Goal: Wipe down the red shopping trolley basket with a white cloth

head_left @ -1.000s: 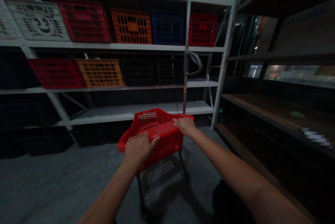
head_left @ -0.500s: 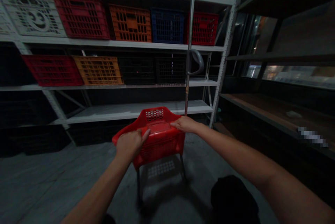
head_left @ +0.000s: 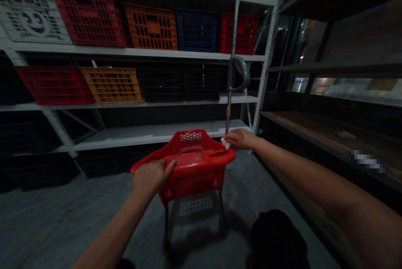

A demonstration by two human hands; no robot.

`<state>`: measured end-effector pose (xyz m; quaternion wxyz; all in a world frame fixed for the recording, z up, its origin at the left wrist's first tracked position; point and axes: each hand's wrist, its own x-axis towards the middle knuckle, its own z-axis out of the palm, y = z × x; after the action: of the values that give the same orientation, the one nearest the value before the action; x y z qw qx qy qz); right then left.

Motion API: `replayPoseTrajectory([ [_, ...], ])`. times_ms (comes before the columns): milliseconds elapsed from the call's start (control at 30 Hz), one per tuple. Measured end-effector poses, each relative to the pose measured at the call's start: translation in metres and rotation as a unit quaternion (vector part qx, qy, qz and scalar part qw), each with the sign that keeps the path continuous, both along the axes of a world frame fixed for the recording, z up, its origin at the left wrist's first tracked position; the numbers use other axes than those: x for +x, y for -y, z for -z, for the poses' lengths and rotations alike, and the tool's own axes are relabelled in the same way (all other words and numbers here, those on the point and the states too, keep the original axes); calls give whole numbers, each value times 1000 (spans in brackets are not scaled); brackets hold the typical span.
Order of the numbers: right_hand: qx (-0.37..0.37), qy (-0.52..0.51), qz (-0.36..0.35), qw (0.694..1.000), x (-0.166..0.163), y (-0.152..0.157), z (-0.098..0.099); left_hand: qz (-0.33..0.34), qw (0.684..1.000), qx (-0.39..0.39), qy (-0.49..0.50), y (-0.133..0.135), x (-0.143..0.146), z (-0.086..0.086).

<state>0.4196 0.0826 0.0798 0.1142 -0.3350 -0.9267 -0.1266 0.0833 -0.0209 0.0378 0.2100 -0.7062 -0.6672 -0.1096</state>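
Observation:
A small red plastic shopping cart (head_left: 194,181) on dark legs stands in front of me, with a pole rising from its far right side. My left hand (head_left: 150,179) is closed over the left part of its handle, the thumb lying along the top. At the right rim, my right hand (head_left: 240,138) pinches a small white cloth or tissue (head_left: 225,143), which touches or nearly touches the red plastic. Most of the white piece is hidden by the fingers.
White metal shelving (head_left: 157,133) ahead carries rows of plastic crates, among them an orange crate (head_left: 152,28) and a yellow crate (head_left: 111,85). A grey loop handle (head_left: 241,74) is on the cart's pole (head_left: 235,21). Brown shelves (head_left: 314,128) line the right side.
My right hand has moved right and slightly up, from the handle's middle to its right end, and the white piece now shows. My left hand stays on the handle.

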Motion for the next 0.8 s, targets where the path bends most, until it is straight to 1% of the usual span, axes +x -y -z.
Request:
replayPoseTrajectory([
  [33,26,8,-5,1000,-3,1,-4,1,1000,2,-3,0,0,0],
  [100,52,34,-50,997,-14,2,-9,2,1000,5,-7,0,-1,0],
  [167,33,83,-82,993,-28,2,-9,0,1000,8,-8,-1,-1,0],
  [200,6,109,-75,991,-34,0,-8,-1,1000,9,-7,-1,-1,1],
  [267,-81,124,-23,989,-46,-4,-6,-2,1000,14,-3,-2,-1,2],
  [333,-169,98,25,980,-53,-10,-4,-7,1000,18,-1,-4,-1,4],
  [367,-201,75,37,976,-55,-13,-4,-10,1000,19,-1,-5,-1,5],
  [433,-236,40,41,970,-56,-17,-2,-14,1000,19,-4,-7,-3,6],
  [500,-246,1,45,968,-56,-16,3,-20,1000,18,-9,-10,-5,8],
  [600,-228,-89,68,967,-59,-7,20,-26,999,18,-15,-13,-10,8],
  [667,-190,-182,83,961,-63,6,37,-24,999,21,-11,-14,-13,7],
  [733,-129,-317,69,937,-67,24,56,-26,999,22,-2,-15,-16,6],
  [800,-60,-422,15,905,-68,42,75,-31,999,16,7,-16,-20,5],
])
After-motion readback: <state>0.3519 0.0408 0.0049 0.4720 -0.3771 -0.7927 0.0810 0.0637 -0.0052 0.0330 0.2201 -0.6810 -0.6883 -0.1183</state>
